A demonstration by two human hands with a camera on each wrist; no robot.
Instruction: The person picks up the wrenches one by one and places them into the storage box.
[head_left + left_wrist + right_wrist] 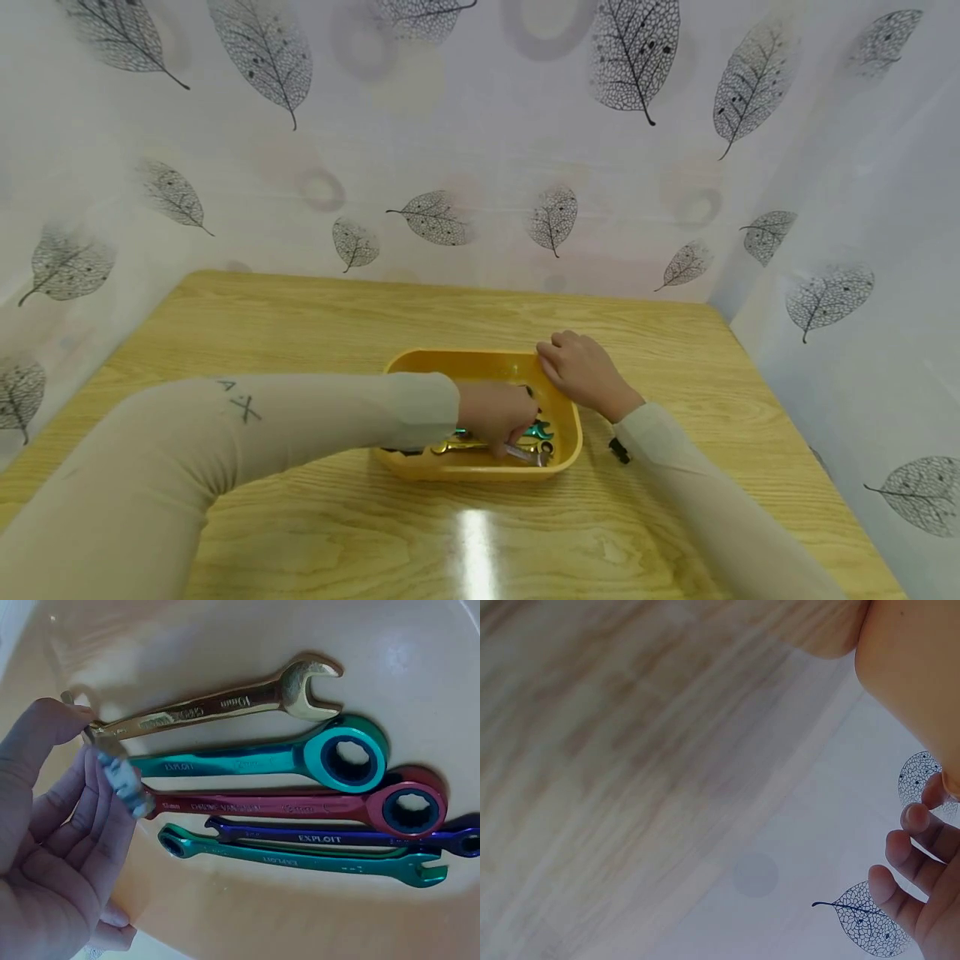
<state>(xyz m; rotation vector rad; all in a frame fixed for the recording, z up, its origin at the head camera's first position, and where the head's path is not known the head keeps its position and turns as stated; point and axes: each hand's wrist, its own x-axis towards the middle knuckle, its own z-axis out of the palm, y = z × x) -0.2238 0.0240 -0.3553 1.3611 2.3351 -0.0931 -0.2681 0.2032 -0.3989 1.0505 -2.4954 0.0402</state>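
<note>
My left hand (498, 412) reaches down into a yellow plastic bin (480, 473). In the left wrist view its thumb and fingers pinch a silver wrench (120, 776), blurred and seen nearly end-on. Beside that hand, on the bin floor, lie a gold wrench (210, 711), a large teal ratchet wrench (240, 763), a red ratchet wrench (300, 805), a purple wrench (319, 837) and a smaller green wrench (292, 860). At the bin's far right corner my right hand (581, 371) holds the rim, fingers bent over it; the right wrist view shows the fingertips against the bin's edge.
The bin stands on a wood-grain table (300, 517). A small black object (619, 451) lies by the right sleeve. Leaf-patterned cloth (480, 150) hangs behind the table and along both sides.
</note>
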